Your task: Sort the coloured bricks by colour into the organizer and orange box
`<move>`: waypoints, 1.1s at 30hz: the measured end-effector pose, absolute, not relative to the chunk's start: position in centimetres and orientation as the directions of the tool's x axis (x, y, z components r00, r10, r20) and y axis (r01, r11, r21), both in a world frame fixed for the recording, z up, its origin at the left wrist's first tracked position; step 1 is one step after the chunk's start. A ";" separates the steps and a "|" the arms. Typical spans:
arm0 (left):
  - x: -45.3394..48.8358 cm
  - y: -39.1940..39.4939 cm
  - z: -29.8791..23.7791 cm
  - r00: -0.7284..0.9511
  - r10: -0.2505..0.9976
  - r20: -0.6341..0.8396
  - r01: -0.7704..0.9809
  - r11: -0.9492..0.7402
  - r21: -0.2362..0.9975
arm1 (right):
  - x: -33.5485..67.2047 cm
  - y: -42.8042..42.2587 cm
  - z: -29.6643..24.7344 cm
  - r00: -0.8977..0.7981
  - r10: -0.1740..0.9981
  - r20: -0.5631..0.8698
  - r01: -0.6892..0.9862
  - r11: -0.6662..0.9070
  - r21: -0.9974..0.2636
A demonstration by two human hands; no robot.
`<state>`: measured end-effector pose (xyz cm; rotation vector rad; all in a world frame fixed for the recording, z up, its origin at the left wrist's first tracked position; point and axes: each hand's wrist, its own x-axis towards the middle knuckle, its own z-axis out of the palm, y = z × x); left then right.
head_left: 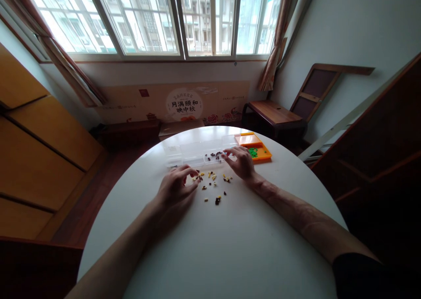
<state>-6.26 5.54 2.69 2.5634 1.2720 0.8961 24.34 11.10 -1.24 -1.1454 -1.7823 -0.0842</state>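
Observation:
Both of my hands rest on a round white table. My left hand has its fingers curled and pinched together next to several small dark and yellow beads scattered on the tabletop; whether it holds one is too small to tell. My right hand reaches to a clear plastic compartment box, fingertips pinched at a compartment with dark beads in it. An orange tray with green beads lies just right of that hand.
A low wooden bench and a leaning wooden frame stand at the back right. Wooden cabinets line the left. A printed cardboard panel runs under the windows. A dark wooden slope rises on the right.

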 end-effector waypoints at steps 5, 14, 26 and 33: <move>-6.0 5.6 2.1 0.447 0.786 0.426 0.718 -0.600 0.353 | 24.1 10.7 -1.2 -0.141 0.671 0.728 0.751 0.552 -0.363; -6.0 5.9 1.6 0.505 0.711 0.488 0.698 -0.670 0.254 | 23.7 9.8 -0.5 -0.199 0.683 0.703 0.696 0.603 -0.389; -5.8 6.5 0.8 0.363 0.764 0.533 0.571 -0.634 0.521 | 23.7 9.7 -0.6 -0.350 0.607 0.713 0.594 0.732 -0.332; -4.1 6.2 0.8 0.312 0.816 0.486 0.362 -0.576 0.733 | 23.2 8.6 0.4 -0.595 0.397 0.699 0.420 0.895 -0.150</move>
